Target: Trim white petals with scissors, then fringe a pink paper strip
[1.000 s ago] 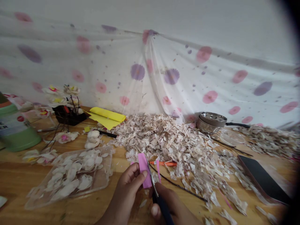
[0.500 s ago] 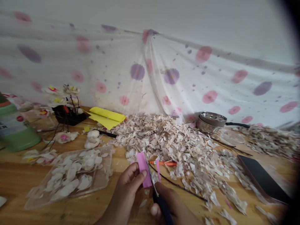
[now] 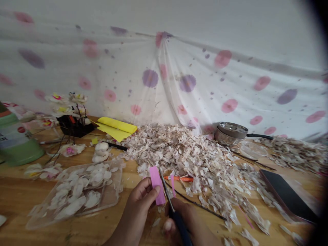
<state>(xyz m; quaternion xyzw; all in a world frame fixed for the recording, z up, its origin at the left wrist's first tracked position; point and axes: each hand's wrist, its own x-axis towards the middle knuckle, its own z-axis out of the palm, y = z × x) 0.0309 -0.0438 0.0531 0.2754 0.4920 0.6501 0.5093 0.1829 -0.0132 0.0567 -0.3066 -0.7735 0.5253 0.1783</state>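
Observation:
My left hand (image 3: 139,205) pinches a small pink strip of paper (image 3: 156,184) between thumb and fingers, holding it upright over the wooden table (image 3: 15,198). My right hand (image 3: 187,223) grips dark-handled scissors (image 3: 170,205), whose blades run up along the strip's right edge. A thin pink sliver (image 3: 173,184) stands just right of the blades. Both hands sit at the table's near edge, in front of a big heap of pale paper scraps (image 3: 184,153).
A clear tray of white petals (image 3: 77,193) lies left of my hands. Behind it are paper flowers (image 3: 64,106), yellow paper (image 3: 116,128) and a green container (image 3: 15,140). A steel pan (image 3: 230,133) and a dark tablet (image 3: 287,194) are at right. An orange pen (image 3: 179,178) lies near the heap.
The scissors have shifted slightly and the blades now reach higher along the pink strip. My hands stay in nearly the same place.

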